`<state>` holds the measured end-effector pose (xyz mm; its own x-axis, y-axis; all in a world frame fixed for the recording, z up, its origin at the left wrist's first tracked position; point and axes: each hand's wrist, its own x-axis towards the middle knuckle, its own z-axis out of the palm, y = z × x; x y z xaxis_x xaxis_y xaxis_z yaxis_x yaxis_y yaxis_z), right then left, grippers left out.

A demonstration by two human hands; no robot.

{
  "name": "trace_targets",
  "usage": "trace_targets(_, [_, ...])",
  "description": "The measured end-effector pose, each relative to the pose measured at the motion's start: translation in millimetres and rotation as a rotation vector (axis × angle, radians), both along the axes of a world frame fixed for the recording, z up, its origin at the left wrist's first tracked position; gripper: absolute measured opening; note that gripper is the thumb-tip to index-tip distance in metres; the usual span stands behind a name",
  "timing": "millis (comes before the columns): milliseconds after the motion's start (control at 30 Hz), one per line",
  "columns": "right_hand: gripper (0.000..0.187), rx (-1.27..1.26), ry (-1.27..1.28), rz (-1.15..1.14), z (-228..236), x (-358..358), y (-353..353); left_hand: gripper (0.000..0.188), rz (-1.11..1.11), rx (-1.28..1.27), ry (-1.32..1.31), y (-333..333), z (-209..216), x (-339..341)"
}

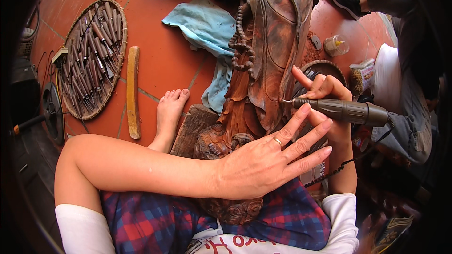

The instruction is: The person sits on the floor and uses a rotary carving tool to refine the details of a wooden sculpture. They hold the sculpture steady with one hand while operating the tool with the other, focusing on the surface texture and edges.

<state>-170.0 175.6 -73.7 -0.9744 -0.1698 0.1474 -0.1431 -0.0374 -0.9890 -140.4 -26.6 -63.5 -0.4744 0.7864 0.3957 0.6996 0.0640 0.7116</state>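
At my far left, a round woven basket [125,30] lies on the red tile floor [150,9], piled with chisels [96,49] that have brown handles and metal shanks. Just right of it is a long, slightly curved yellowish wooden bar [133,91], and then a bare foot [170,108] on the tiles, its heel hidden behind my left forearm. Near the toes a crumpled light-blue cloth [207,26] spreads up to the carving, and a rough block of wood [195,124] sits below it.

The carving [275,33] — a dark reddish-brown wooden figure with draped folds and a beaded string — runs from the top of my view down to my lap, its swirled lower end resting on plaid cloth [150,221]. My left hand [263,164] crosses over it, grasping nothing that I can see: the fingers are stretched and spread, a ring [278,141] on one, the index tip just by the tool. My thumb is hidden.

My right hand [336,88] grips a dark rotary tool [351,110], little finger lifted, its thin bit at the edge of a carved fold — whether it touches, I cannot tell. A coiled cord [348,162] hangs from the tool's back end. Farther right are a small clear jar [336,45], a plastic bag [361,75] and another person's jeans [405,131].
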Motion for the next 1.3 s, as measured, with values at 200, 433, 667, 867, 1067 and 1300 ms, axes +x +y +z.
trace_targets(200, [0.02,0.01,-0.028,-0.058,3.9,-1.1,-4.0,0.066,0.036,0.009,0.037,1.4,-1.1,-5.3])
trace_targets(433, [0.02,-0.028,-0.073,-0.154,4.7,1.0,-10.7,0.064,0.033,-0.006,0.045,1.5,-2.5,-12.2])
trace_targets(667, [0.022,-0.067,-0.002,-0.187,14.1,1.6,-10.5,0.067,-0.044,0.028,0.019,-1.5,9.0,-2.1])
trace_targets(867, [0.021,0.02,0.068,-0.169,15.1,5.5,-12.8,0.072,-0.039,0.006,-0.03,-2.7,12.6,-1.5])
trace_targets(1067, [0.02,-0.004,0.046,-0.124,12.9,4.6,-13.2,0.076,-0.033,-0.026,-0.072,-6.7,15.1,3.5])
trace_targets(1300, [0.018,0.114,0.034,-0.043,18.2,3.7,-14.3,0.076,-0.048,-0.07,-0.057,-15.1,18.9,9.2])
